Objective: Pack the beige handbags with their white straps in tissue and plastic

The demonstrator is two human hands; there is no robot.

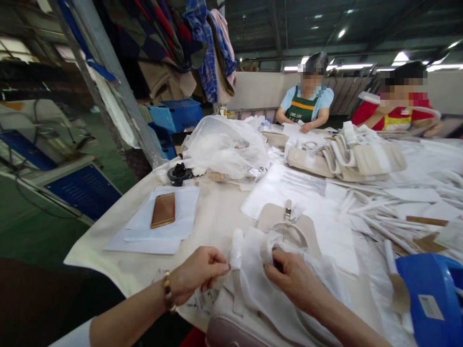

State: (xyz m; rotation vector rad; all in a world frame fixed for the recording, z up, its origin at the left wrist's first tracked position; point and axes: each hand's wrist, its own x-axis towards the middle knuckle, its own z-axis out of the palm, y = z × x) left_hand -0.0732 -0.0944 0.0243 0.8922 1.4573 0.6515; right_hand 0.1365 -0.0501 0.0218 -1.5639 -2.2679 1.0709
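Note:
A pale beige leather bag (pixel 231 320) lies at the table's front edge, its flap (pixel 271 214) with a metal clasp (pixel 288 210) turned away from me. Thin white wrapping sheet (pixel 255 260) covers much of it. A strap stands up at the left, wound in white wrap (pixel 237 248). My left hand (pixel 202 272), a bead bracelet on its wrist, is closed in a pinch, fingertips at the edge of that strap wrap. With curled fingers my right hand (pixel 294 277) grips the white sheet over the bag's middle; its fingertips are partly hidden in the folds.
A phone (pixel 163 210) lies on papers at left. Behind are a black tape roll (pixel 179 174), a clear plastic bag (pixel 227 144) and stacked beige bag pieces (pixel 376 156). White strips and a blue bin (pixel 427 294) are at right. Two people (pixel 307 101) work across the table.

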